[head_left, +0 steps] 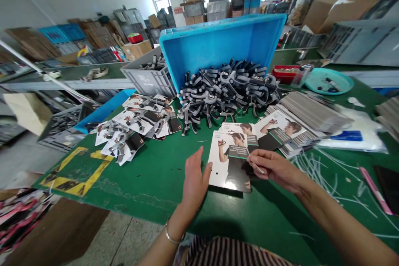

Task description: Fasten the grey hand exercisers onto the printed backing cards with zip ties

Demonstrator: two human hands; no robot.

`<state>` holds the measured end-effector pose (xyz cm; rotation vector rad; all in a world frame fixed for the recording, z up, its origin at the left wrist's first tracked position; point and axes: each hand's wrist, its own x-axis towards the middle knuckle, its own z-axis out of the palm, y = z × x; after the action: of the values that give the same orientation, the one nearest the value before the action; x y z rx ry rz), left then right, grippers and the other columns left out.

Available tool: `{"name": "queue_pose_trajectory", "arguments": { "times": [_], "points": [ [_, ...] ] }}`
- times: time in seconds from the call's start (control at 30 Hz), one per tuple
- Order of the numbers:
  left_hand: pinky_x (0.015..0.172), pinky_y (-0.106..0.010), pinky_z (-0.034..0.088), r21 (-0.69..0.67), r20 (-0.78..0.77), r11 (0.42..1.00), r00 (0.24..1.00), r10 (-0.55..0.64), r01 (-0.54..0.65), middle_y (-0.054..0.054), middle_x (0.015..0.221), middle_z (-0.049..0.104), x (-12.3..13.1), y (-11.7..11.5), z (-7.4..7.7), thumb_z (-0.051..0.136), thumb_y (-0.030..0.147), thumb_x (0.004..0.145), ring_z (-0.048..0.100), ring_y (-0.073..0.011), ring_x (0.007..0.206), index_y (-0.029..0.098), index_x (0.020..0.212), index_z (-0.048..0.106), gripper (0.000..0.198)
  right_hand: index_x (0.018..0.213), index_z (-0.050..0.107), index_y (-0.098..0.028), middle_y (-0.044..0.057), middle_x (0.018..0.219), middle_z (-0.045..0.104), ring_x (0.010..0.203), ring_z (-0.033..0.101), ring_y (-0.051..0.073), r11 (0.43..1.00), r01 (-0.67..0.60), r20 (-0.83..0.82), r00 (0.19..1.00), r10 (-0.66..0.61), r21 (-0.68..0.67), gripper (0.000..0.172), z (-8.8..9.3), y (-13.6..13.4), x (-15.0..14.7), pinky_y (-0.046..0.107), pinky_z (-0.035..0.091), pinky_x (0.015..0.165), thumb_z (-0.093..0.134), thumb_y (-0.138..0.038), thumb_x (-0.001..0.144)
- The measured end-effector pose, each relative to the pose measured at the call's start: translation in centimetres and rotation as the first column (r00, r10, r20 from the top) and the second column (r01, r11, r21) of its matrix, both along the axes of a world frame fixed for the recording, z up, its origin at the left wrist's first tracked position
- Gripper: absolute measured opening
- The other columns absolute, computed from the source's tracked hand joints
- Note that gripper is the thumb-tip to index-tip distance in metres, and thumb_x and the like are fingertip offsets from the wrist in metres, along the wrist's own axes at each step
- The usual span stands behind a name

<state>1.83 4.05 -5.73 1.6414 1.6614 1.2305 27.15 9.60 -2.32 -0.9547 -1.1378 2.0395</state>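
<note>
From the head view, a printed backing card lies flat on the green counter, near the person and just in front of the pile of grey hand grippers that spills from the tipped blue crate. The left hand rests open on the counter, its thumb touching the card's left edge beside a small punched hole; it holds nothing. The right hand pinches a thin white tie between thumb and fingertips, its grip narrow and closed on the tie, over the card's right side.

To do this step well, I judge the left hand should keep the card pinned flat while the right steers the tie's tip, held close to its end so that it does not bend.

The card's long axis runs near to far, tilted a little; its printed top points far, towards the pile, and its dark lower part lies nearest the person.

More cards are stacked to the right, and finished carded grippers lie to the left.
</note>
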Motion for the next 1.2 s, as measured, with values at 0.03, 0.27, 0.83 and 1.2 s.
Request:
{"name": "queue_pose_trajectory", "arguments": {
  "times": [0.03,0.27,0.83,1.2],
  "points": [
    [0.106,-0.047,0.036,0.109,-0.169,0.993,0.985,-0.028,0.047,-0.014,0.136,0.057,0.0,0.1,0.9,0.055,0.025,0.092,0.049,-0.0282,0.128,0.022,0.136,0.051,0.045,0.088,0.064,-0.013,-0.004,0.062,0.045,0.051,0.034,0.005,0.999,-0.052,-0.007,0.999,0.052,-0.014,0.021,0.4,-0.2,-0.2,0.019,0.029,0.047,0.069,-0.034,0.087],
    [0.096,-0.040,0.038,0.228,-0.427,0.845,0.830,-0.360,0.484,-0.007,0.104,0.074,0.6,0.3,4.7,0.053,0.021,0.094,0.061,-0.0218,0.099,0.027,0.123,0.065,0.032,0.090,0.063,-0.015,-0.005,0.061,0.045,0.047,0.034,0.005,0.941,-0.327,-0.060,0.944,0.323,-0.087,0.024,3.8,-1.9,-1.3,0.018,0.033,0.044,0.065,-0.039,0.088],
    [0.079,-0.041,0.051,-0.255,0.143,0.965,0.985,0.098,-0.059,-0.013,0.104,0.068,-0.3,1.7,1.1,0.077,0.044,0.070,0.064,-0.0275,0.085,0.017,0.115,0.065,0.053,0.090,0.054,-0.022,0.001,0.078,0.069,0.057,0.061,0.012,0.911,0.346,-0.121,0.938,-0.326,0.224,0.021,-0.1,-2.6,-3.0,0.028,0.053,0.056,0.061,-0.042,0.090],
    [0.051,-0.021,0.046,-0.364,0.734,0.914,0.659,0.163,0.178,-0.002,0.077,0.070,-0.7,0.2,-1.7,0.080,0.039,0.067,0.060,-0.0120,0.055,0.015,0.099,0.064,0.043,0.094,0.051,-0.021,0.000,0.074,0.069,0.059,0.066,0.013,0.870,0.266,-0.018,0.959,-0.284,0.414,0.025,-2.6,2.4,-6.6,0.029,0.057,0.060,0.060,-0.044,0.090]
  ]
}}
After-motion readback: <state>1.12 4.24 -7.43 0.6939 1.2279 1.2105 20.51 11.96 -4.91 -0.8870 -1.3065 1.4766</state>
